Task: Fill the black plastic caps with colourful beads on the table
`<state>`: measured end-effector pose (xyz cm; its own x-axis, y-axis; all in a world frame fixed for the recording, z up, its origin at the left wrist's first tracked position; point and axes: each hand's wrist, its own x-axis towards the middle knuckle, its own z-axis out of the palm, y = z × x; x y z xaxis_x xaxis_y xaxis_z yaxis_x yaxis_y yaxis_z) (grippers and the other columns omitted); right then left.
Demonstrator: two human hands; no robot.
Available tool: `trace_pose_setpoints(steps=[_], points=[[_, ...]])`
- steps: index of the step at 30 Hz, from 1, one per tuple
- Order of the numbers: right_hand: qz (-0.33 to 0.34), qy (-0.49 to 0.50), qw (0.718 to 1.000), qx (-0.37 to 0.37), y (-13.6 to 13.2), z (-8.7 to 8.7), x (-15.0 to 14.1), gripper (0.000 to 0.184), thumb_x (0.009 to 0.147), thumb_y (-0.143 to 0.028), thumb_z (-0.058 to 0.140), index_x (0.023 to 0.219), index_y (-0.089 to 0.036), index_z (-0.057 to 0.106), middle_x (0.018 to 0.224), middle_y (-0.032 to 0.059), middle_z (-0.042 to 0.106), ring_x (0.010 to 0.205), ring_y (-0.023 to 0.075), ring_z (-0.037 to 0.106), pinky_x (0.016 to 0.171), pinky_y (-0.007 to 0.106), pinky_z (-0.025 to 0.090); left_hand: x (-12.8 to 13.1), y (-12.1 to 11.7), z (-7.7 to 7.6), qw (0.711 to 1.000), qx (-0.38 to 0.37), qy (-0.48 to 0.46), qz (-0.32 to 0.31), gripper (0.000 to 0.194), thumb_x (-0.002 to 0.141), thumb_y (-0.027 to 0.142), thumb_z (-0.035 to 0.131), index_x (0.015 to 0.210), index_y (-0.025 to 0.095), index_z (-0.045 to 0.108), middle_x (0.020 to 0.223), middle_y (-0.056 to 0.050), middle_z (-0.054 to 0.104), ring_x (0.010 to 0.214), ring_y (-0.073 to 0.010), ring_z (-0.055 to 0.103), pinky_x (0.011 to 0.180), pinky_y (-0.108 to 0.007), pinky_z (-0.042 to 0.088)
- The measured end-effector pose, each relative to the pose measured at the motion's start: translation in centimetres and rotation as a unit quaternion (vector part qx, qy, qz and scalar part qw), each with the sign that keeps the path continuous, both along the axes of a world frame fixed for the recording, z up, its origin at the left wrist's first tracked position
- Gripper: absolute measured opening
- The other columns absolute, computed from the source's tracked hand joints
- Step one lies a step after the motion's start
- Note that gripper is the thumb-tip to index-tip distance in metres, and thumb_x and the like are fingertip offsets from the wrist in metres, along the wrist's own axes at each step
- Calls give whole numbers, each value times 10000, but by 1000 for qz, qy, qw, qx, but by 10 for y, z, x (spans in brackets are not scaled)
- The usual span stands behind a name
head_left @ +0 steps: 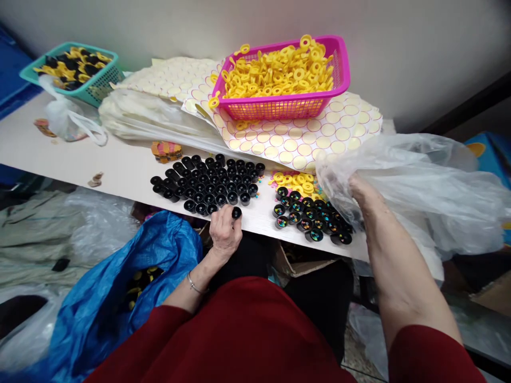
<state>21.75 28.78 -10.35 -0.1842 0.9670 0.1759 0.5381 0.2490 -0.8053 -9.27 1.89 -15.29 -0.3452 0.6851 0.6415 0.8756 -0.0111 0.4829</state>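
Note:
My left hand [225, 232] is closed round a small black cup [236, 213] at the table's front edge. Just beyond it stand rows of black cups [209, 187], packed close together. My right hand [354, 186] reaches into a clear plastic bag [415, 181], whose folds hide the fingers. Below that bag is a second group of black cups [308, 211], many with small bright coloured pieces inside. Yellow ring-shaped parts [299, 183] lie behind this group, with tiny coloured bits scattered around them.
A pink basket [279, 109] heaped with yellow parts rests on sticker sheets [291, 151]. Farther left are a teal basket [101, 88], a knotted plastic bag [66, 119] and an orange patterned bundle [166, 151]. A blue sack [167, 250] hangs open below the table's edge.

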Motion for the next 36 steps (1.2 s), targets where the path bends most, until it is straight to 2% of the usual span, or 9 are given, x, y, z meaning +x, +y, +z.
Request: trace_pose_setpoints(steps=[5,11,15,19,24,28,30,33,36], points=[[23,92,991,-91,-17,0,6,270,703,-324,775,567,-196,579,522,-34,593,575,102,558,550,219,456,24,12,21,978,-24,-196,-71,302,792,360,723,1041,191,689,992,-79,716,868,-204,626,753,-338,516],[-27,212,974,-76,-45,7,30,356,422,-370,881,586,-221,602,499,-27,586,446,118,502,410,259,398,52,35,52,860,-104,-452,-211,314,664,273,819,932,178,686,926,-30,692,788,-134,614,692,-245,498],[-35,263,963,-44,-80,23,40,367,429,-369,900,654,-234,644,634,-3,657,552,157,586,518,331,512,72,47,65,825,-126,-465,-295,272,694,220,775,926,177,639,874,-5,662,796,-129,612,732,-248,508],[-9,266,963,-38,-127,46,24,308,480,-296,918,702,-238,712,717,14,695,650,172,624,616,343,545,96,55,67,830,-147,-410,-347,308,711,203,762,996,188,647,917,-6,679,818,-147,628,748,-270,520],[117,128,985,-5,-170,71,-9,113,688,-278,827,779,-248,766,774,6,710,714,159,641,679,307,533,112,59,60,855,-144,-311,-388,342,719,196,776,1052,186,694,1044,-59,709,992,-221,647,915,-358,522],[194,-58,970,137,-183,73,-24,111,871,-272,653,833,-235,750,828,38,694,752,175,636,695,319,510,111,55,54,869,-151,-277,-381,349,714,195,787,1051,188,699,1020,-49,702,992,-226,641,923,-366,513],[210,-171,936,223,-188,75,-30,186,914,-198,562,860,-210,740,863,64,694,766,177,600,687,312,476,110,52,53,870,-163,-269,-379,348,717,209,792,1051,186,700,999,-43,695,976,-221,637,913,-363,511],[220,-333,850,344,-198,81,-38,246,885,-81,501,875,-183,725,857,80,689,779,195,526,678,323,408,108,49,53,866,-171,-272,-383,289,749,237,775,1025,189,705,963,-32,689,958,-213,633,904,-354,509],[221,-377,798,416,-205,86,-44,256,863,-53,496,910,-175,715,868,78,688,824,214,508,700,341,386,107,47,54,860,-157,-299,-382,243,772,240,757,1006,195,710,964,-27,692,962,-208,635,909,-348,507]])
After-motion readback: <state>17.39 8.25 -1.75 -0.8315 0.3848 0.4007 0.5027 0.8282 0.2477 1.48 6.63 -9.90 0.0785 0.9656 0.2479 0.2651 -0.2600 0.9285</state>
